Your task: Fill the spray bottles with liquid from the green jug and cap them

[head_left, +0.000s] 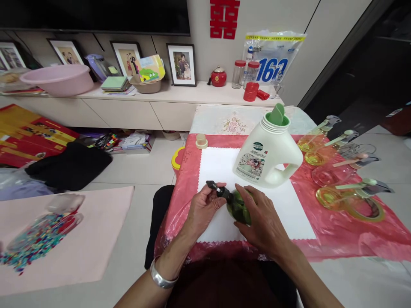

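Note:
My right hand (261, 214) is wrapped around a small dark green pump bottle (240, 208), which lies tilted with its top toward the left. At that top, the fingers of my left hand (205, 209) are closed on the black pump head (224, 192). Both hands are above a white mat (218, 167) with a scalloped edge. Just beyond them stands a large white jug (266, 154) with a handle and a label, a green scoop-like piece (277, 114) sitting in its open mouth. A pale cap (201, 141) rests at the mat's far left corner.
Several glass pump bottles (330, 173) with yellow and pink liquid line the right side of the red-covered table (349, 239). A tape roll (366, 208) lies near them. On a pink mat (86, 252) at left are scattered coloured beads (35, 244).

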The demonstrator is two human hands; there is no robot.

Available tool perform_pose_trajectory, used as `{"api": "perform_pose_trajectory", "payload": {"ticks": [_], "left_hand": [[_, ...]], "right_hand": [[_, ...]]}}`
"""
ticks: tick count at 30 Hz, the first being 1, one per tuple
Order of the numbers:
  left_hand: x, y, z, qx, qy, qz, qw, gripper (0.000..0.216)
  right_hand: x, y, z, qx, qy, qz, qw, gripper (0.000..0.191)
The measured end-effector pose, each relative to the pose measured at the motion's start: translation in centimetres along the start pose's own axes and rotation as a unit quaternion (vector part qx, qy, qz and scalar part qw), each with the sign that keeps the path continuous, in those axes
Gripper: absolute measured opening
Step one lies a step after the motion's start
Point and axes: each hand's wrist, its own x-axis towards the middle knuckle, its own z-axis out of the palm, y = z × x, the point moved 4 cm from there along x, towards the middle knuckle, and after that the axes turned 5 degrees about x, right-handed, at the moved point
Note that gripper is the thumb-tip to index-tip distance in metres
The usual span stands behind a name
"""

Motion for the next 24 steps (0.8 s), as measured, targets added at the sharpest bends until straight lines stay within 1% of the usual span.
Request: {"api": "perform_pose_trajectory", "payload": {"ticks": [7,9,12,15,19,22,24], "left_hand": [[-0.7,0.4,0.5,0.004,-0.019,0.000,1.000,0.040],[-0.9,0.7,0.6,0.005,-0.011,0.014,1.000,0.040],[-1.0,1.0,0.6,0.000,0.021,0.044,0.999,0.035],[-1.0,1.0,0.5,-0.013,0.032,0.031,0.999,0.034],[-1.3,1.0,0.5,-0.062,0.019,0.003,0.998,0.044],[-1.6,1.1,0.8,-0.082,-0.009,0.013,0.997,0.040],[-1.6,1.2,1.0,-0.077,-0.014,0.028,0.997,0.038]], "right_hand": [[-0.1,-0.3,0.5,0.052,0.014,0.014,0.998,0.099],[-0.2,-0.5,0.7,0.067,0.023,0.012,0.997,0.098],[-0.3,-0.9,1.0,0.082,0.033,0.014,0.996,0.099],[-0.4,-1.2,1.3,0.088,0.039,0.023,0.995,0.101],[-0.4,-1.2,1.6,0.107,0.043,0.037,0.993,0.101],[-0.4,-1.0,1.9,0.122,0.047,0.045,0.990,0.102],[-0.4,-1.1,2.0,0.131,0.055,0.043,0.989,0.101]]}}
